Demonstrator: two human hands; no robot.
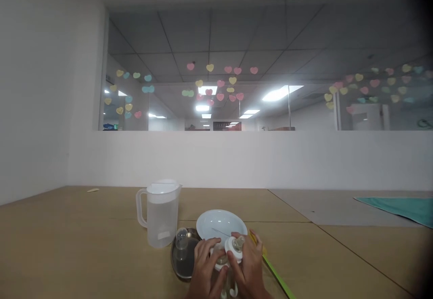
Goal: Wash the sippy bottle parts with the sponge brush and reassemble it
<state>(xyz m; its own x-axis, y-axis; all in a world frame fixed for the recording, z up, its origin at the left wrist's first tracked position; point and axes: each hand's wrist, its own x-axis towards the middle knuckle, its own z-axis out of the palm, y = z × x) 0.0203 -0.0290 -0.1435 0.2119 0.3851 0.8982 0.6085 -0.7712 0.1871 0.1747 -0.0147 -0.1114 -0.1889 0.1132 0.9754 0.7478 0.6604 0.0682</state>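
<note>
My right hand (249, 265) is closed around a white collar with a clear nipple (238, 244), the kind that fits a baby bottle. Close beside it, my left hand (204, 267) has its fingers wrapped round the baby bottle (221, 260), whose clear body is mostly hidden between the hands. White handle-like parts show below, near the wrists. Directly beyond my hands lies a pale bowl (221, 220) with a thin line across its inside. To the left, a clear dome cap (181, 238) stands in a dark metal tray (176, 265).
A translucent lidded pitcher (162, 220) stands behind the tray, its handle facing left. Right of my hands lies a stick-like tool with a green handle (279, 278) and a yellow end. A teal cloth (402, 206) rests at the far right. A white wall closes off the table's back.
</note>
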